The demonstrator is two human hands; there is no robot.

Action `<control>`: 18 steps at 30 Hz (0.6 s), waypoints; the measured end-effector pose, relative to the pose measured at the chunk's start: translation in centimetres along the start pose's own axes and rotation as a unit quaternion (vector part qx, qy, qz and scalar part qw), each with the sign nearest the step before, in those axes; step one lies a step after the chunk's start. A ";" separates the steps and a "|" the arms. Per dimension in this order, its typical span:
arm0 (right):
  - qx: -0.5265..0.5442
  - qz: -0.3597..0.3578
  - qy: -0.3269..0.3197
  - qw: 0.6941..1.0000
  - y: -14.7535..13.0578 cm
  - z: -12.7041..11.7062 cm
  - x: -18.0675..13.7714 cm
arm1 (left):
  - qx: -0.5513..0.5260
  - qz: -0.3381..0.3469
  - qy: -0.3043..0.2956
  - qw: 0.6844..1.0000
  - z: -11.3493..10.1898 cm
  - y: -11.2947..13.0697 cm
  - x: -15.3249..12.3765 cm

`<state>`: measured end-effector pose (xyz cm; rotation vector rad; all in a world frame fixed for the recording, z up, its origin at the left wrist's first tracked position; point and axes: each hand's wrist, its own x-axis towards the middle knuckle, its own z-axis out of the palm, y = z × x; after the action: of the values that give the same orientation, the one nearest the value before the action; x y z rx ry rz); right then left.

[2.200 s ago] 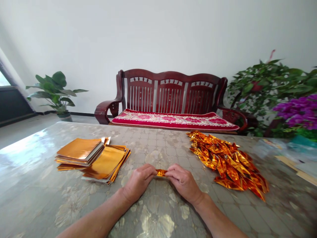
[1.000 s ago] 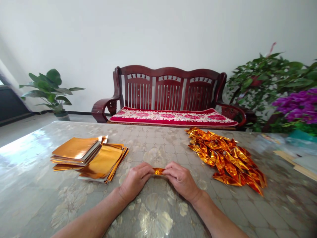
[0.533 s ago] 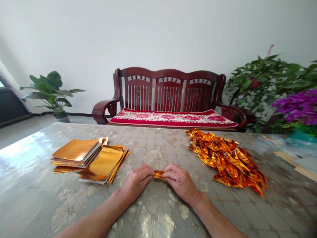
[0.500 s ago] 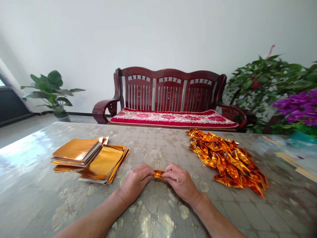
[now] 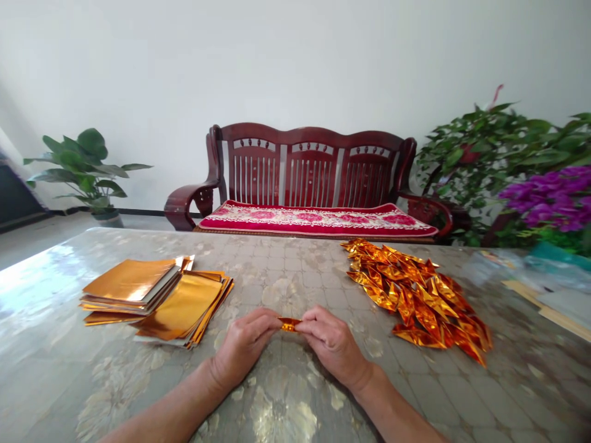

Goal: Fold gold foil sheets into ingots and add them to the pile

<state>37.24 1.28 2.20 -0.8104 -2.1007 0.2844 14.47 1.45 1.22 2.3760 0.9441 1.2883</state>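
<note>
My left hand [image 5: 242,347] and my right hand [image 5: 330,344] meet at the near middle of the table, both pinching a small folded piece of gold foil paper [image 5: 289,323] between their fingertips. Most of that piece is hidden by my fingers. To the left lies a stack of flat gold foil sheets [image 5: 157,295]. On the right is a pile of folded gold foil pieces [image 5: 415,298].
The table [image 5: 286,406] has a glossy patterned cover. Behind it stands a dark red wooden bench [image 5: 309,178] with a red cushion. A potted plant [image 5: 87,169] is at far left; green plants and purple flowers [image 5: 549,197] at right. Papers [image 5: 549,295] lie at the right edge.
My hands stay together on the foil piece, with only small finger movements. The view has shifted slightly to the right, so everything sits a little further left in the picture.
</note>
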 end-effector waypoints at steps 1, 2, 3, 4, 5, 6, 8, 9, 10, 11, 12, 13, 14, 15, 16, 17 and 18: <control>-0.003 -0.002 -0.005 1.000 0.0 -0.1 0.0 | 0.000 0.001 -0.002 1.000 0.0 0.0 0.0; -0.005 -0.003 -0.009 1.000 0.0 -0.1 0.0 | -0.001 0.001 -0.003 1.000 0.0 0.1 0.0; -0.007 -0.003 -0.013 1.000 0.0 -0.1 0.0 | -0.002 0.001 -0.005 1.000 0.0 0.0 0.1; -0.009 -0.001 -0.016 1.000 0.0 -0.1 0.0 | -0.004 -0.001 -0.008 1.000 0.0 0.0 0.1; -0.010 0.002 -0.018 1.000 0.1 -0.1 0.0 | -0.007 -0.003 -0.011 1.000 0.1 -0.1 0.1; -0.011 0.005 -0.019 1.000 0.1 -0.1 -0.1 | -0.009 -0.006 -0.016 1.000 0.1 -0.2 0.0; -0.012 0.010 -0.021 1.000 0.1 -0.1 -0.2 | -0.010 -0.018 -0.028 0.999 0.3 -0.4 0.0; -0.011 0.013 -0.022 1.000 0.1 -0.1 -0.2 | -0.010 -0.025 -0.034 0.999 0.3 -0.5 0.0; -0.010 0.016 -0.023 1.000 0.1 -0.1 -0.3 | -0.009 -0.031 -0.040 0.999 0.4 -0.6 0.0; -0.008 0.019 -0.023 1.000 0.1 -0.1 -0.3 | -0.010 -0.035 -0.045 0.998 0.4 -0.6 -0.1; -0.006 0.021 -0.023 1.000 0.2 -0.1 -0.3 | -0.011 -0.039 -0.049 0.998 0.5 -0.6 0.0; -0.003 0.022 -0.023 0.999 0.2 -0.1 -0.3 | -0.013 -0.041 -0.051 0.998 0.5 -0.6 0.0; 0.000 0.023 -0.025 0.999 0.2 -0.1 -0.4 | -0.014 -0.043 -0.053 0.998 0.4 -0.6 0.0; 0.003 0.025 -0.026 0.999 0.3 -0.1 -0.4 | -0.016 -0.046 -0.057 0.997 0.4 -0.5 0.0; 0.005 0.028 -0.028 0.999 0.3 -0.2 -0.4 | -0.018 -0.050 -0.061 0.997 0.4 -0.5 0.0; 0.008 0.032 -0.029 0.999 0.4 -0.2 -0.4 | -0.019 -0.054 -0.065 0.996 0.4 -0.4 0.1; 0.010 0.037 -0.030 0.999 0.5 -0.2 -0.4 | -0.020 -0.057 -0.069 0.996 0.4 -0.4 0.1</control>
<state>37.79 1.36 1.86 -0.8788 -2.1243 0.3727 14.69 1.86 0.82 2.3091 0.9873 1.0770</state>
